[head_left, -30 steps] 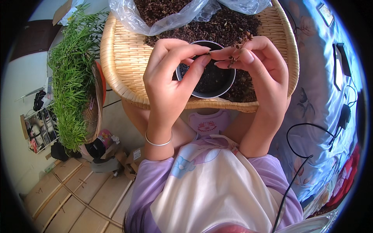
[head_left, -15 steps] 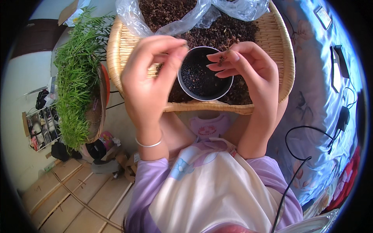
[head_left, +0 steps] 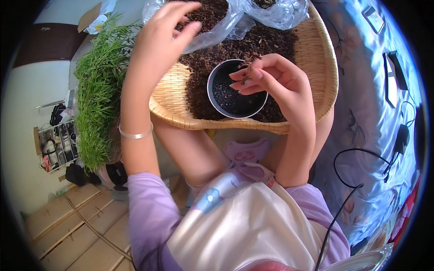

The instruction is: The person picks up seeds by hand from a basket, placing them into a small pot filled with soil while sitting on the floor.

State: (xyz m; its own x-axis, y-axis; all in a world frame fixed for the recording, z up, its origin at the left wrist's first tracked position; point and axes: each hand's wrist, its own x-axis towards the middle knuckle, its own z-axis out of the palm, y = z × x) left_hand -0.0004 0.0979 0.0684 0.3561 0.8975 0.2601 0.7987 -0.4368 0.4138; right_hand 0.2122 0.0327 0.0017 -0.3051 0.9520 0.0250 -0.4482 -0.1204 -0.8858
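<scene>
A dark bowl with a pale rim (head_left: 213, 103) sits in the woven basket tray (head_left: 174, 92), with small black seeds (head_left: 224, 88) at its bottom. Over the bowl's right side, my right hand (head_left: 282, 79) pinches a dry brown sprig (head_left: 247, 71) between thumb and fingers. My left hand (head_left: 165, 29) hovers above the far left of the tray, fingers apart and nothing visible in them. Brown dried plant bits (head_left: 266, 43) lie heaped around the bowl. A clear plastic bag (head_left: 226, 29) stretches across the far part of the heap, close to my left hand.
The tray's near edge rests over my legs. To the left stands a bushy green plant (head_left: 99, 90). On the right, a blue floral cloth (head_left: 343, 189) carries a black cable (head_left: 346, 180) and dark flat objects. Flattened cardboard (head_left: 86, 226) covers the floor at lower left.
My left hand has moved from beside the bowl to the far left, its fingers spreading apart. My right hand has shifted slightly left and nearer, still pinching the sprig.
</scene>
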